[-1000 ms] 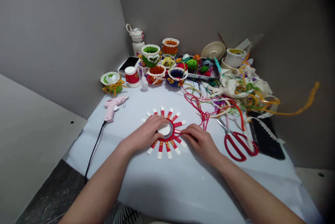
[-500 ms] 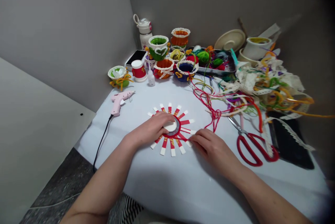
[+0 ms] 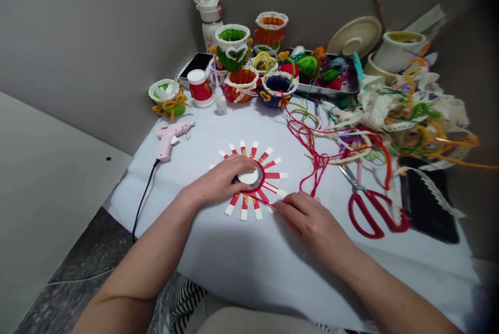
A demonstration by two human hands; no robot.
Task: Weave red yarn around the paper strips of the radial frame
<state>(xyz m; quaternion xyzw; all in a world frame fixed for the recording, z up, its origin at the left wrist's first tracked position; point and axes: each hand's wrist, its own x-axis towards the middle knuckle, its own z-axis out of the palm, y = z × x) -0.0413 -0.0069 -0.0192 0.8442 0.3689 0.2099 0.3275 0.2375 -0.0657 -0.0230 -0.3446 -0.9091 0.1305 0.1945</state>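
A paper cup (image 3: 276, 175), cut into red and white strips, lies fanned out flat like a sun on the white table. My left hand (image 3: 222, 178) presses on its round white centre, thumb and fingers gripping around it. Red yarn circles that centre at the base of the strips. From there a taut length of red yarn (image 3: 261, 201) runs over the lower right strips to my right hand (image 3: 312, 214), whose fingertips pinch it. More of this yarn lies in a loose tangle (image 3: 312, 152) behind my right hand.
Red-handled scissors (image 3: 366, 214) lie to the right, near a black tablet-like slab (image 3: 429, 209). A pink glue gun (image 3: 169, 139) rests at left. Decorated cups (image 3: 241, 84), a small glue bottle (image 3: 220, 101), a yarn tray (image 3: 327, 90) and a lace heap (image 3: 413, 110) line the back.
The camera view has shifted, so the table things sit differently in the picture. Both hands keep their holds, and the yarn still stretches from the cup to my right fingers.
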